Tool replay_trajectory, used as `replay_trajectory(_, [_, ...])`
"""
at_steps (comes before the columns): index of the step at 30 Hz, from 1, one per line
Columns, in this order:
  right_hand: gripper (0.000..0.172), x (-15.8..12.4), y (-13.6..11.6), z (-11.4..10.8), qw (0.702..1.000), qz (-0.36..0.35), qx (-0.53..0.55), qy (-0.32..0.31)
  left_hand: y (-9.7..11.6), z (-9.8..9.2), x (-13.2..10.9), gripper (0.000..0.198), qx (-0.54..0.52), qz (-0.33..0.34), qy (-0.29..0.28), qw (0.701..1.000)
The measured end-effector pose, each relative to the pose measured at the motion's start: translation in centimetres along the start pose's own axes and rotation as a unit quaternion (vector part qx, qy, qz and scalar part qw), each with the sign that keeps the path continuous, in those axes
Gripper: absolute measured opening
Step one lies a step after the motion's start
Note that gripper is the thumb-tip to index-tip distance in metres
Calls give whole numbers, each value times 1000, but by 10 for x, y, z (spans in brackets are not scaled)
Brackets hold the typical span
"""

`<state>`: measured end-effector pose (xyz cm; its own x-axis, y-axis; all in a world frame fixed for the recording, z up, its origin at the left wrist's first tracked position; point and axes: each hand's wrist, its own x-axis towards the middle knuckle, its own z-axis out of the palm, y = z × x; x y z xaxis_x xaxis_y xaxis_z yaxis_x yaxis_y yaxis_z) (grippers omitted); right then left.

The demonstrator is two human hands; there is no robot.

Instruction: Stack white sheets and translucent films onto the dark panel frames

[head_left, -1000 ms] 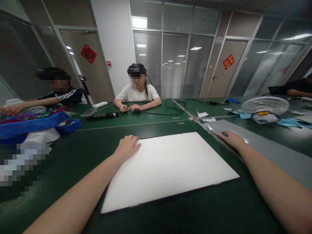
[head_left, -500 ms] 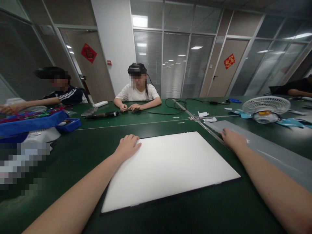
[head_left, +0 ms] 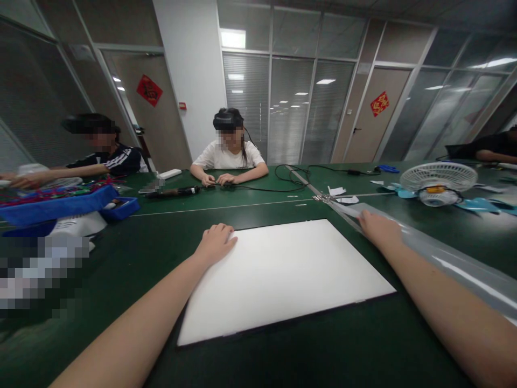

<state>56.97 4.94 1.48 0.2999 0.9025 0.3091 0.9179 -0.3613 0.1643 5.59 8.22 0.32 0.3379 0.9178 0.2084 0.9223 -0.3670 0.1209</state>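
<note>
A large white panel (head_left: 283, 275) with a thin black edge lies flat on the green table (head_left: 133, 258) in front of me. My left hand (head_left: 216, 242) rests on the panel's far left corner with its fingers curled down over the edge. My right hand (head_left: 377, 227) grips the near edge of a long grey translucent sheet (head_left: 456, 264) to the right of the panel. That sheet is lifted and tilted off the table under my hand.
Across the table a person in a white shirt (head_left: 230, 156) handles a black tool with cables (head_left: 286, 178). A second person (head_left: 105, 156) sits at far left beside blue trays (head_left: 60, 207). A white fan (head_left: 438, 180) lies at right, with paper scraps (head_left: 337, 191) nearby.
My right hand has pulled the grey sheet's near edge up and toward the panel, so the sheet now tilts off the table. My left hand has stayed on the panel's corner.
</note>
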Motion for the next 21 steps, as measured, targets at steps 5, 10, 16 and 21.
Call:
replay_trajectory(5, [45, -22, -29, -33, 994, -102, -41, 24, 0, 0, 0, 38, -4, 0, 0, 1000])
replay_trajectory(10, [47, -57, -54, -64, 981, -181, -50, 40, 1, -1, 0, 41, -4, -2, -8, 1000])
replay_trajectory(16, [51, -83, -71, -121, 980, -195, 31, 37, 1, -1, 0, 41, 4, -7, -13, 1000])
replay_trajectory(21, [57, -58, -54, -206, 952, -192, 234, 39, -2, 1, 1, 40, 9, -5, -8, 1000])
